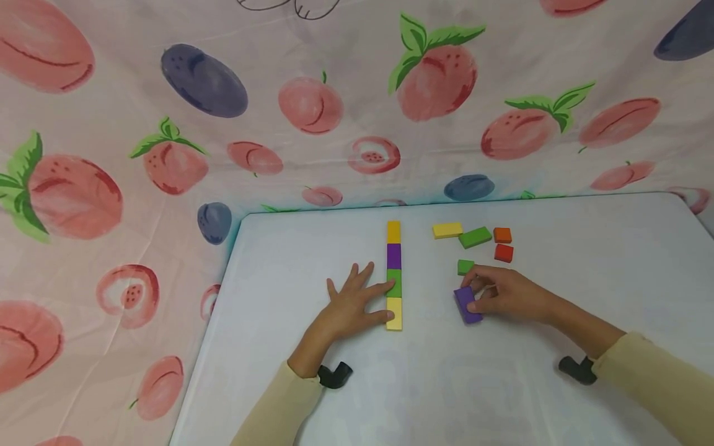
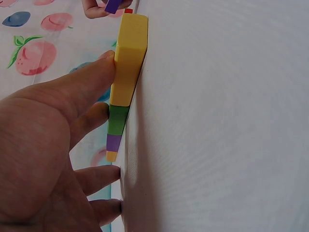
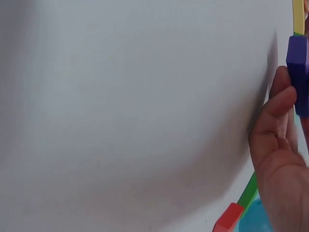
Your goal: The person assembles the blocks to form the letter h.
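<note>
A straight row of blocks runs front to back on the white table: a light yellow block (image 1: pixel 394 319) nearest, then a green block (image 1: pixel 395 291), a purple block (image 1: pixel 393 256) and a yellow-orange block (image 1: pixel 393 231) farthest. My left hand (image 1: pixel 348 310) is spread beside the row's left side, thumb at the light yellow block and a fingertip on the green one. To the right, my right hand (image 1: pixel 507 294) pinches another purple block (image 1: pixel 466 305) between thumb and fingers. In the left wrist view my left thumb (image 2: pixel 94 79) touches the side of the light yellow block.
Loose blocks lie beyond my right hand: a yellow block (image 1: pixel 447 230), a green block (image 1: pixel 475 237), an orange block (image 1: pixel 502 235), a red block (image 1: pixel 504 253) and a small green block (image 1: pixel 465 267). A fruit-patterned cloth (image 1: pixel 334 155) rises behind the table (image 1: pixel 312 241).
</note>
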Available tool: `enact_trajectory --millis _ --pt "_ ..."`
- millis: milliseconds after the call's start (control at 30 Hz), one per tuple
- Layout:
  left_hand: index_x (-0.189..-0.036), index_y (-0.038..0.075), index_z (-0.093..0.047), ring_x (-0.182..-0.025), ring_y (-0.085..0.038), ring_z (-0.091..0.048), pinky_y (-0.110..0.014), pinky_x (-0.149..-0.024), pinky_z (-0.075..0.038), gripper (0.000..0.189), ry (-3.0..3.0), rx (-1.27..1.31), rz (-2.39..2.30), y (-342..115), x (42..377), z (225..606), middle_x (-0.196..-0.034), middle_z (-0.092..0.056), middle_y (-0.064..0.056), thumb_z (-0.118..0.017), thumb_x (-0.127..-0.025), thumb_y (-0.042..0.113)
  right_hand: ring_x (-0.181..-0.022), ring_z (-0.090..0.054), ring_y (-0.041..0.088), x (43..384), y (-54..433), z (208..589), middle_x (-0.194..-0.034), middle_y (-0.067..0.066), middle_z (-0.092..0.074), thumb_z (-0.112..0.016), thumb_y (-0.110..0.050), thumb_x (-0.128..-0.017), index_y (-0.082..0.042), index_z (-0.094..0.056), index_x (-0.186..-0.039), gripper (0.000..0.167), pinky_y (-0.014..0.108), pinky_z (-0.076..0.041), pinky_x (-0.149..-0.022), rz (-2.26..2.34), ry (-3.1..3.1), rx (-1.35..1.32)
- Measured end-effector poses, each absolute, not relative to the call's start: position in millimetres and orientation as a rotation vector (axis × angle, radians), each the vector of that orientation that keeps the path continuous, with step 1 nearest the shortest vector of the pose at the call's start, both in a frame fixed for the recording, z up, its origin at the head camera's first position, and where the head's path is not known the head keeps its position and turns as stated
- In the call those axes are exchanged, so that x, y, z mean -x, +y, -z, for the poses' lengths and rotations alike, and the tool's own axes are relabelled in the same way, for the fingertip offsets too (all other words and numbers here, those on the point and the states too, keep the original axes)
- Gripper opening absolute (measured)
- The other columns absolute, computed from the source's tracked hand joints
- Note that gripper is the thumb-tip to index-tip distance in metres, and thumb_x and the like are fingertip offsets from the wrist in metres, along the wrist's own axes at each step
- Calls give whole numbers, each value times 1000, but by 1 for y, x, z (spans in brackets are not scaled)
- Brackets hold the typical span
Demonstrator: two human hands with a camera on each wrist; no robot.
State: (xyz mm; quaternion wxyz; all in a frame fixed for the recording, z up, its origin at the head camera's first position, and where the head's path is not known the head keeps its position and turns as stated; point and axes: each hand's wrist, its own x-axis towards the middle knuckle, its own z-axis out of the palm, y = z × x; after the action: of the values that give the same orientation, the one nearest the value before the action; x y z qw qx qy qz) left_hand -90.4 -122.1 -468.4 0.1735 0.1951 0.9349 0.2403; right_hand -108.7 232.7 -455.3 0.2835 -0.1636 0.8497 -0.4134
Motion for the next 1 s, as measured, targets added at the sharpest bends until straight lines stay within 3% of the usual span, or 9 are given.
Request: enact_trajectory --millis 400,767,1000 --pt "-150 40 -50 -160 -39 -4 -84 -110 6 62 2651 -552 -684 -123 91 470 -172 -18 -8 -68 -93 55 -96 -67 17 102 225 459 -111 3 -67 -84 -30 -84 -19 -64 -108 33 30 -56 -78 1065 2378 364" --pt "-151 40 -50 -160 -38 -4 -83 -111 5 63 2648 -550 -676 -122 91 470 -172 -18 -8 -68 -93 54 -85 -61 16 99 219 459 -87 -5 -67 -89 -29 -79 -18 -67 -97 31 26 -52 -70 995 2497 387" --pt "-150 40 -50 -160 -39 -5 -84 -110 5 62 2656 -553 -678 -122 91 470 -172 -19 -8 -68 -92 55 -80 -58 13 98 216 458 -82 -5 -64 -89 -31 -78 -18 -68 -98 32 24 -48 -67 960 2519 401"
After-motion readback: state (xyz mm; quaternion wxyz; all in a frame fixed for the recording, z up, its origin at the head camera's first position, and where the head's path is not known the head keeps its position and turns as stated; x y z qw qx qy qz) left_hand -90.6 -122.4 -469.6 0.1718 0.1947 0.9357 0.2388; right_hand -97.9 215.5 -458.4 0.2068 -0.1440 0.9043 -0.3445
